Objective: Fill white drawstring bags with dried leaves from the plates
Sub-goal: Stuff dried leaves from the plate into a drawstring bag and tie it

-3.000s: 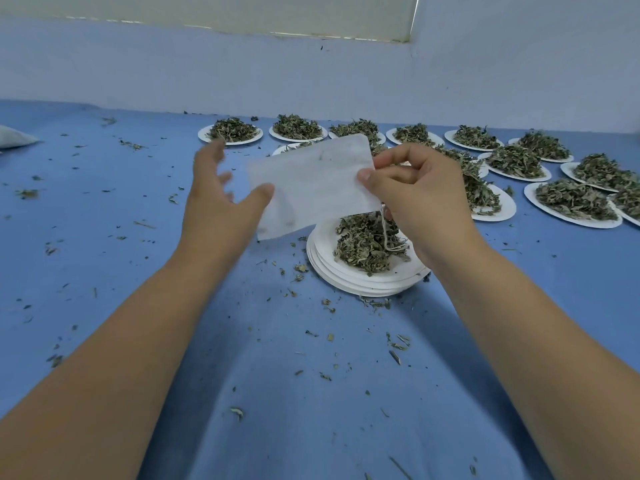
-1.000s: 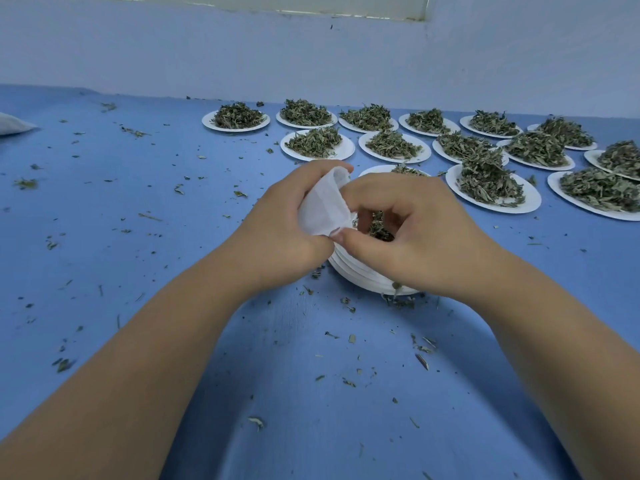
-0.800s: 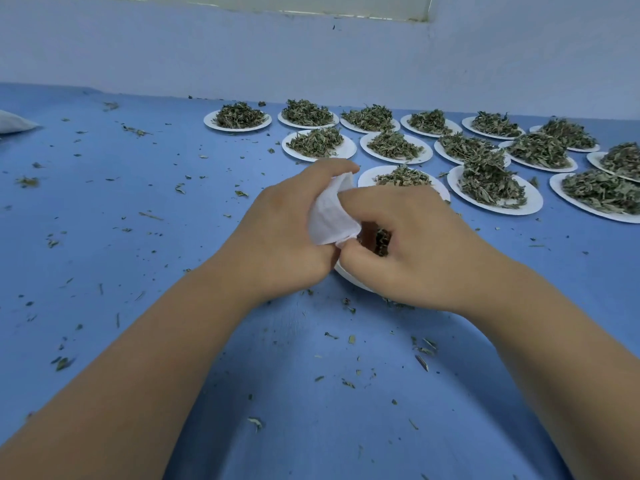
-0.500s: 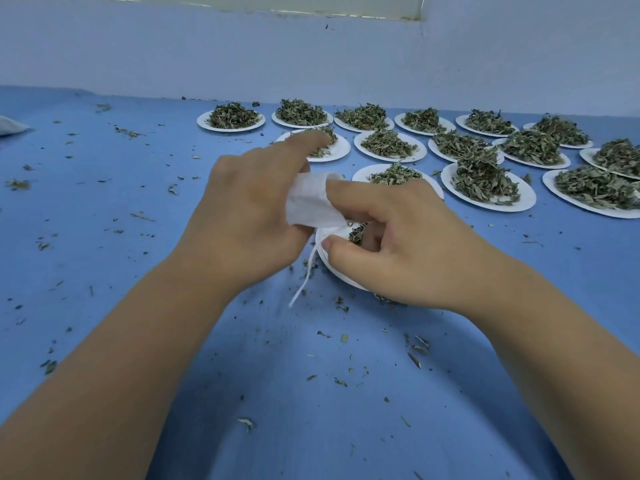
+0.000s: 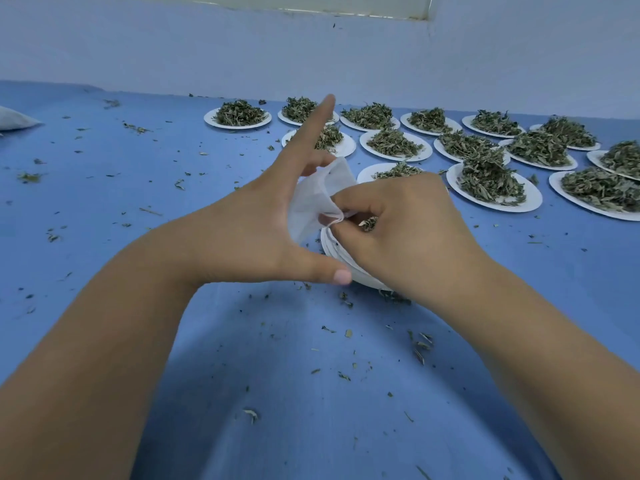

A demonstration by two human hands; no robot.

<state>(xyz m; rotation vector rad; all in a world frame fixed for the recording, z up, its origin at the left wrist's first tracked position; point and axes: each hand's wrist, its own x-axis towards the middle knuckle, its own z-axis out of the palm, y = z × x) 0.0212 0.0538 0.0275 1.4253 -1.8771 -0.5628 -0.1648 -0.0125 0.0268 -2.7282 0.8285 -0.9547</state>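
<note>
White drawstring bag (image 5: pixel 311 199) is held up just above the plate stack (image 5: pixel 334 252), between both hands. Left hand (image 5: pixel 256 226) backs it: index and thumb stick out free, and the other fingers look curled behind the cloth but are mostly hidden. Right hand (image 5: pixel 408 230) pinches the mouth hem, with dried leaves (image 5: pixel 369 223) just under its fingers. Risks: the mouth is barely open, so leaves could miss it and join the crumbs (image 5: pixel 420 344) on the blue table (image 5: pixel 277 375). If the pinch slips, the mouth collapses, and a wrist could nudge the stack. Full plates (image 5: pixel 491 181) sit beyond. No readable brand, label or writing.
</note>
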